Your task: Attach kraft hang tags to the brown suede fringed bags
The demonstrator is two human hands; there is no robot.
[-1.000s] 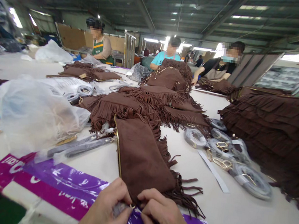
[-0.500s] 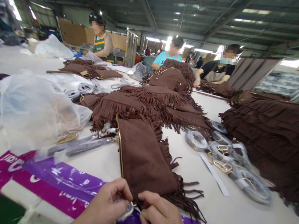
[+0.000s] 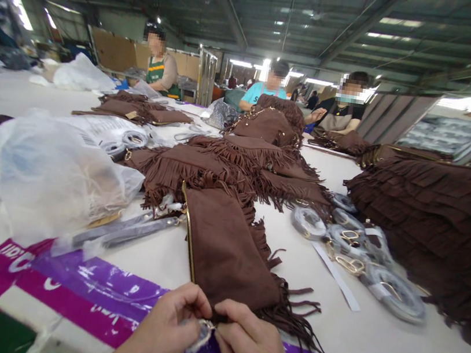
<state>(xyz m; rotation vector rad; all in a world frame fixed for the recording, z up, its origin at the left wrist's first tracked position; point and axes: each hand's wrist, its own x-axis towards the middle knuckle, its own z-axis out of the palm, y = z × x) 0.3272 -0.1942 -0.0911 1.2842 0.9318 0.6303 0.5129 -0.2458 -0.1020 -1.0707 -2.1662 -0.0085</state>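
Note:
A flat brown fringed pouch (image 3: pixel 230 246) lies before me, its gold zipper along the left edge and its fringe to the right. My left hand (image 3: pixel 164 327) is closed at the pouch's near corner, pinching a small gold metal clasp (image 3: pixel 206 327) partly wrapped in clear plastic. Right beside it, my right hand (image 3: pixel 253 348) is closed too, thumb and forefinger at that same corner. The fingertips of both hands nearly meet, so the exact joint between clasp and pouch is hidden. Purple printed plastic (image 3: pixel 115 285) lies beneath my hands.
More brown fringed bags (image 3: pixel 238 159) are heaped beyond the pouch, and a tall stack (image 3: pixel 430 227) stands right. Plastic-wrapped straps (image 3: pixel 394 292) with gold hooks lie near it. A translucent plastic bag (image 3: pixel 60 175) sits left, beside grey wrapped wrist straps (image 3: pixel 140 230). Several people work across the table.
My hands stay at the pouch corner, with fingers shifted slightly around the clasp. Across the table, the co-worker at right has raised a hand.

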